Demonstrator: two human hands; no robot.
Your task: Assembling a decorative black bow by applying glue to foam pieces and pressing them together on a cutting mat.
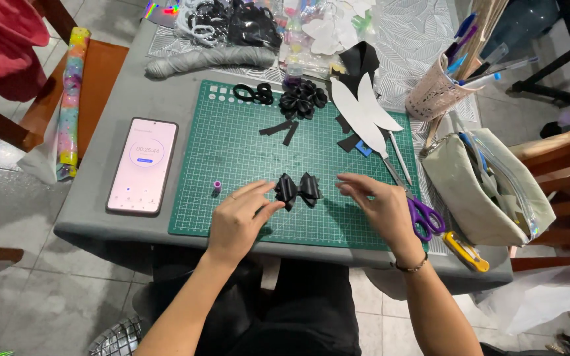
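A small black ribbon bow (298, 189) lies on the green cutting mat (245, 151), near its front edge. My left hand (240, 221) touches the bow's left loop with its fingertips. My right hand (377, 204) hovers just right of the bow with fingers spread, holding nothing that I can see. Further back on the mat lie another black bow (303, 99), black scissors (254, 93) and two black ribbon strips (282, 129).
A phone (143, 165) with a lit screen lies left of the mat. A tiny purple spool (217, 186) stands nearby. Purple-handled scissors (423, 216), a yellow cutter (466, 252), a grey pouch (486, 188), a pen cup (437, 92) and white paper shapes (364, 112) sit at right.
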